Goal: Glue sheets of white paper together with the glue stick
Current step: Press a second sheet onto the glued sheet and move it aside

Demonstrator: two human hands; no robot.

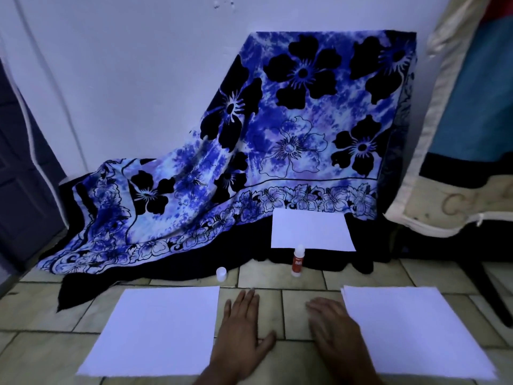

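Both hands lie flat and empty on the tiled floor: left hand [242,332] beside the lower-left sheet [158,329], right hand [337,327] touching the lower-right stack [416,332]. The uncapped glue stick [298,260] stands centre frame, its cap [221,273] set aside, apparently ready for gluing.

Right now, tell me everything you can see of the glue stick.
The glue stick stands upright on the tiled floor, just before the far sheet of paper. It is a small tube with a red-orange label, white base and rounded white top. It looks uncapped, with a white cap standing apart to its left.
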